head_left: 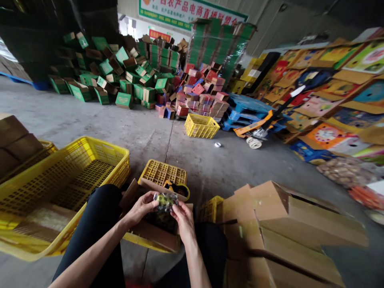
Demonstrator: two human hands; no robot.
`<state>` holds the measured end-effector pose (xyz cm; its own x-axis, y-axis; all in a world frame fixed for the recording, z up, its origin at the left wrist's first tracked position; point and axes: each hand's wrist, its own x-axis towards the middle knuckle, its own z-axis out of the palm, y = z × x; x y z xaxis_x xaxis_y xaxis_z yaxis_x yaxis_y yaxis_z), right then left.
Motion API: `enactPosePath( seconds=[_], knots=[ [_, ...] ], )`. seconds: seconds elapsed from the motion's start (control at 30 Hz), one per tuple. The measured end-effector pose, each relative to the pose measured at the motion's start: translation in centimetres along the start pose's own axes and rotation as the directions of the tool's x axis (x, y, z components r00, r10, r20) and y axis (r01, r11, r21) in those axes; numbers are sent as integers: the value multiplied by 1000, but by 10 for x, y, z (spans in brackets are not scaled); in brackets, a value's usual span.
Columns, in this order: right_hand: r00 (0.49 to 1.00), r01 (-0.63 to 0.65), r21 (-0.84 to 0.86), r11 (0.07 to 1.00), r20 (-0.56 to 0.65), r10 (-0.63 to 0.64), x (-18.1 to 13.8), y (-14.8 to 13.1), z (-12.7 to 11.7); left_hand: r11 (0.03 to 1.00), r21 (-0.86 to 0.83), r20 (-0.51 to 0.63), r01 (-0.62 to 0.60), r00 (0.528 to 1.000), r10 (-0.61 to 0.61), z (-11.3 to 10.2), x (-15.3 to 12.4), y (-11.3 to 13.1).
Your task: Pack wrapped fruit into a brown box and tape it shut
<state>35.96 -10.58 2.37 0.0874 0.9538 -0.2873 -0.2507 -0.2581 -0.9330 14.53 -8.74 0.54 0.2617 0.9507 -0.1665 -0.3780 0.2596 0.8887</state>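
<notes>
Both my hands meet low in the middle of the view over an open cardboard box (156, 234) resting between my knees. My left hand (141, 208) and my right hand (183, 220) pinch a small clear plastic packet (166, 201) with yellow-green contents, one hand at each end. The fingers of both hands are closed on it. Dark items fill the box below the packet. Just beyond the box stands an overturned yellow plastic crate (163, 173) with a dark and yellow object on its near edge.
A large yellow crate (90, 160) sits at my left, closed cardboard boxes (288, 224) at my right. Further off are a small yellow basket (201, 126), a pallet jack (258, 130), a tape roll (217, 144), heaps of green and red cartons, and stacked colourful flat boxes on the right.
</notes>
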Motion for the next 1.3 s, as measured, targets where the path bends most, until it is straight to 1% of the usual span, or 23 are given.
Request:
enactPosePath(
  seconds=[0.13, 0.23, 0.3, 0.37, 0.47, 0.57, 0.67, 0.77, 0.9, 1.0, 1.07, 1.13, 1.23, 1.3],
  knots=[
    [1000, 14, -26, 1000, 14, -14, 4, 1, 9, 1000, 18, -23, -14, 1000, 15, -3, -1, 5],
    [997, 57, -55, 997, 47, -54, 6, -3, 15, 999, 41, -56, -31, 998, 33, -7, -1, 12],
    [994, 86, -89, 992, 68, -80, 7, -5, 16, 998, 53, -68, -27, 997, 30, -8, -1, 16],
    [994, 89, -117, 989, 66, -82, 7, -6, 16, 998, 61, -70, -18, 997, 23, -8, -2, 18],
    [998, 59, -116, 992, 28, -56, 8, -3, 14, 998, 65, -81, -12, 997, 17, -8, -5, 18],
    [999, 38, -108, 993, 4, -37, 8, 1, 14, 998, 54, -117, -9, 993, 15, -12, -6, 16],
    [1000, 29, -111, 993, 10, -28, 8, 3, 16, 999, 29, -163, -13, 987, 17, -16, -3, 12],
    [999, 51, -129, 990, 21, -48, 9, 2, 17, 1000, -5, -181, -22, 983, 21, -19, 2, 7],
    [991, 134, -177, 975, 35, -130, 11, 2, 16, 999, -49, -188, 10, 982, -19, -21, 5, 4],
    [975, 221, -235, 947, 63, -212, 10, 0, 14, 993, -76, -170, 93, 980, -105, -21, 3, 2],
    [962, 273, -275, 922, 102, -255, 6, -3, 16, 984, -86, -143, 159, 975, -170, -20, 0, 1],
    [949, 312, -303, 900, 150, -278, 1, -5, 19, 977, -92, -127, 195, 970, -205, -19, -2, 0],
    [911, 405, -356, 842, 232, -340, -3, -6, 24, 980, -93, -148, 175, 971, -188, -20, -2, 0],
    [883, 466, -384, 797, 251, -396, -2, -4, 25, 986, -89, -166, 143, 974, -156, -22, 0, 2]
  ],
)
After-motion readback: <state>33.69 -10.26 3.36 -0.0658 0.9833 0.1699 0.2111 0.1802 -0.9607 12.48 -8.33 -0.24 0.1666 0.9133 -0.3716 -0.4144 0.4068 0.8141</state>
